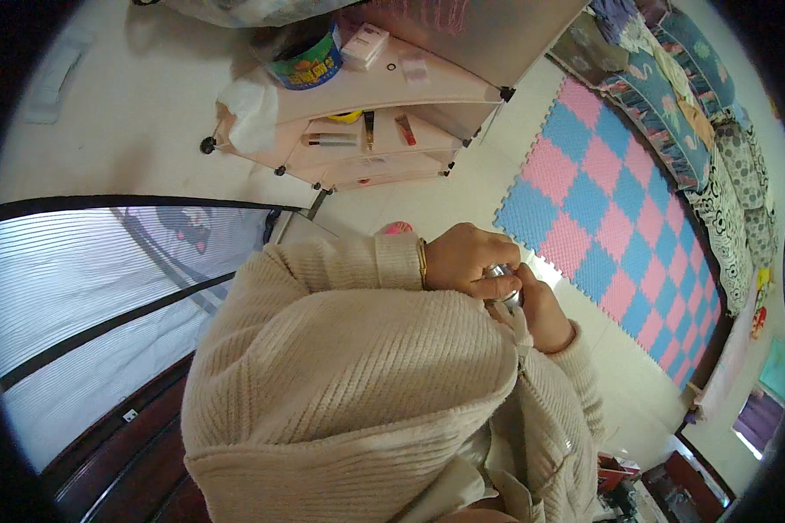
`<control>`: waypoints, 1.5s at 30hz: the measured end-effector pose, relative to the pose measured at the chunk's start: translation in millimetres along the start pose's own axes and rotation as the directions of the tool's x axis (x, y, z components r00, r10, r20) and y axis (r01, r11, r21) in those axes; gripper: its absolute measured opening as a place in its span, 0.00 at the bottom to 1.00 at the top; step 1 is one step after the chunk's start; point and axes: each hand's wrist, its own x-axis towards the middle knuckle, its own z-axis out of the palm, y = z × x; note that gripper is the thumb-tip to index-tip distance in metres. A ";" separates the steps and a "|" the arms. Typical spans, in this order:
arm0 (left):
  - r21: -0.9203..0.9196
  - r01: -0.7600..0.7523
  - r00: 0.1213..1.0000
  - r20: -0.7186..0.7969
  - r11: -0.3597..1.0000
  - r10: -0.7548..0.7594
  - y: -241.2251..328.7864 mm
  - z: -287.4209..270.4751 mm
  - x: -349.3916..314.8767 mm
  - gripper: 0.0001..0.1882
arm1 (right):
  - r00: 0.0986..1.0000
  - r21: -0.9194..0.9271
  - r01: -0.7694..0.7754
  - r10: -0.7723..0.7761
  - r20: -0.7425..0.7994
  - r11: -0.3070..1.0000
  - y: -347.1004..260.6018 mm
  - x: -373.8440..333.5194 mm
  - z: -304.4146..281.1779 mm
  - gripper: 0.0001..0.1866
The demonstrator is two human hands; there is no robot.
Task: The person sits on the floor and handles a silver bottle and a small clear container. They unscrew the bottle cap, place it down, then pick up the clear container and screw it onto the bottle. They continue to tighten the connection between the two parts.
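Observation:
Both hands are together in front of my beige ribbed knit cardigan [366, 349]. My left hand [464, 260], with a gold bracelet at the wrist, is closed on a small shiny silver object [502, 281]. My right hand [542, 312] meets it from the other side, its fingers curled against the same object. Most of the object is covered by fingers, so I cannot tell its kind. The open edge of the cardigan hangs just under the hands.
A pale pink shelf unit [305, 112] holds a blue-green tub [310, 68], a white box [365, 45] and small tubes. A pink and blue foam mat [584, 209] covers floor at the right, beside cushions [741, 157]. A mesh curtain [87, 270] hangs at the left.

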 end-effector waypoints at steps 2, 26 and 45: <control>-0.006 -0.039 0.999 -0.016 0.999 0.038 0.0 1.5 -1.0 0.12 | 0.995 0.090 0.035 -0.043 0.093 0.995 1.5 0.4 -6.9 0.25; 0.128 -0.102 0.696 -0.700 0.987 0.163 -3.7 -121.6 -9.8 0.12 | 0.929 0.909 -0.290 -0.138 0.342 0.301 47.2 -55.4 -6.5 0.47; -0.729 0.117 0.911 -0.191 0.675 -0.364 20.2 -35.5 26.3 0.18 | 0.989 0.855 0.130 -0.131 -0.074 0.502 -19.0 4.0 4.2 0.31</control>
